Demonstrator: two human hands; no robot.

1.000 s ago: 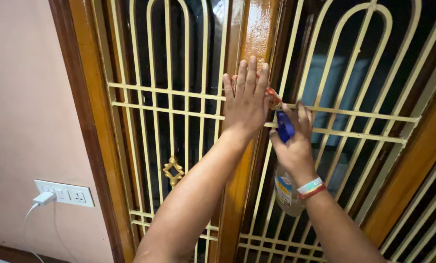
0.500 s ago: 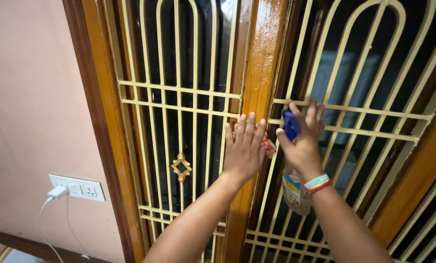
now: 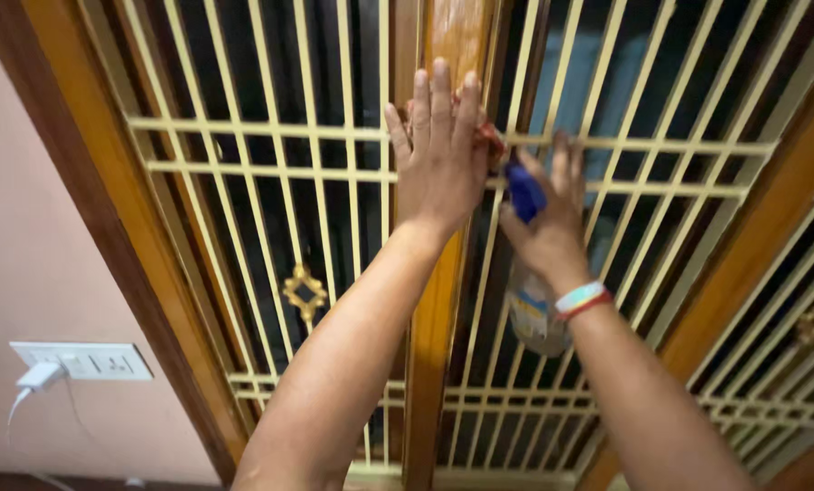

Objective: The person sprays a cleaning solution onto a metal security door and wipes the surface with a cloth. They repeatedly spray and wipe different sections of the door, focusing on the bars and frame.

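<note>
Two hands up on the window frame. Cloth [image 3: 490,136], red/patterned, sits under the left hand [image 3: 439,150]: palm flat, fingers spread and straight, pressing it onto the glossy wooden centre post [image 3: 452,36], so only its right edge shows past the fingers. Flat palm looks like it's there for even pressure on the wood. Right hand [image 3: 548,223] just beside, nearly touching the cloth edge, wrapped shut round the blue trigger head of a spray bottle [image 3: 534,314]; bottle hangs below the wrist, nozzle pointing at the post. Cream metal grille [image 3: 270,168] both sides. Wall socket w/ white plug [image 3: 39,375] lower left, well apart.
</note>
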